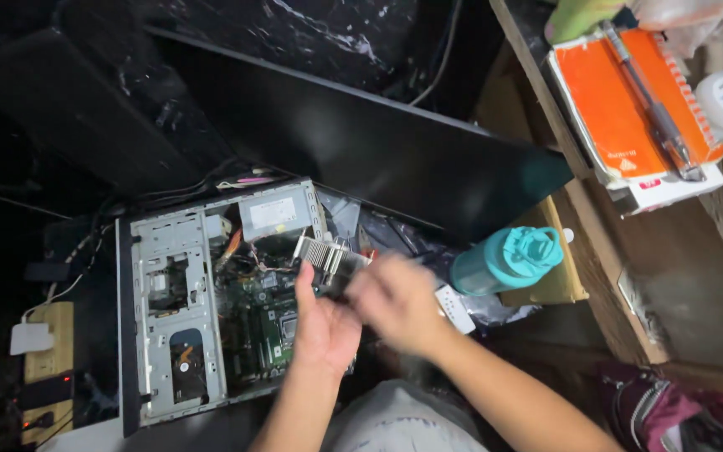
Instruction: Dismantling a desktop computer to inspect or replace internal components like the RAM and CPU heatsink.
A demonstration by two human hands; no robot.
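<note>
My left hand (321, 322) holds a metal finned heatsink (328, 259) above an opened desktop computer case (173, 310) that lies on its side. My right hand (397, 301) is blurred with motion and sits against the right side of the heatsink; whether it grips it I cannot tell. Below the hands the green motherboard (265, 322) shows inside the case, with the power supply (276, 213) at the case's far end. Part of the heatsink is hidden by my hands.
A teal water bottle (508, 259) lies to the right on a wooden ledge. An orange notebook (629, 100) with a pen (650, 100) rests on a shelf at upper right. A long black panel (361, 142) leans behind the case. A white adapter (31, 337) lies at left.
</note>
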